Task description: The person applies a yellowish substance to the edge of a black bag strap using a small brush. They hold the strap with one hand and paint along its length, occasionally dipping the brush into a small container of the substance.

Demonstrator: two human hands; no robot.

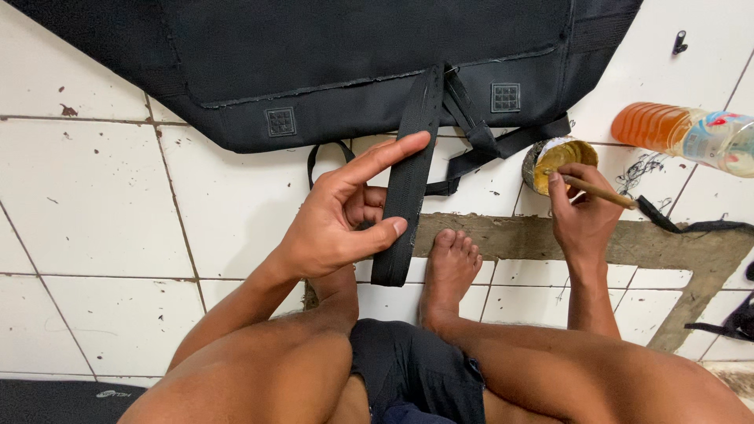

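Right now the left hand (334, 224) has the black strap (408, 180) pinched between thumb and curled fingers, the index finger stretched along it to keep it flat and taut. That strap runs up to the edge of the black bag (314, 71) lying on the tiled floor (102, 196). Over on the other side, the right hand (581, 212) grips a thin wooden stick (601, 191), fingers closed round it, its tip dipped into the small open tin (558, 161) of yellowish paste. A plastic bottle (683, 133) of orange liquid lies just beyond the tin. By the look of it, this is the loading step: paste is being picked up. The next move likely calls for a steady carry across to the strap without dripping, while the left hand holds the strap flat.
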